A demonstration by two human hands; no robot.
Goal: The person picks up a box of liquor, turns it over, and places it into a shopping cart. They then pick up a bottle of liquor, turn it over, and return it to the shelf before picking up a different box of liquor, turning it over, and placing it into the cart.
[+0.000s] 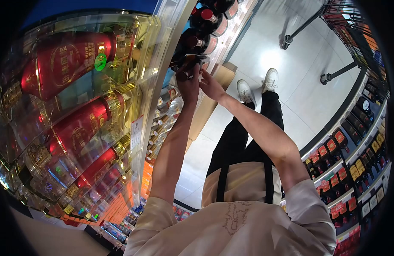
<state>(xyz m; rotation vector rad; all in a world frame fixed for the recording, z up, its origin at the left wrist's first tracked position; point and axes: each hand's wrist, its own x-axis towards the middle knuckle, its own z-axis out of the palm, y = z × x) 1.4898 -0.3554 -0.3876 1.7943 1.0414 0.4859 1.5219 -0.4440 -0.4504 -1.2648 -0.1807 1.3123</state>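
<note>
At the shelf edge, upper centre: dark bottle [189,64], set among red-capped bottles [207,16] on the rack.
Left hand [187,85]: clenched around the dark bottle's near end.
Right hand [212,85]: fingers curled against the same bottle, touching it (whether it truly grips, I cannot tell).
Beside the left arm: red bottles in clear cases [68,64].
Beyond the hands: cardboard box [224,74] on the floor, white shoes [246,91] just beside it.
Opposite side: shelves of red-labelled bottles [340,145].

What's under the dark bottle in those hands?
A brown cardboard box on the floor, below the dark bottle gripped by the left hand, the right hand alongside. The hands cover part of it; its inside is hidden.
</note>
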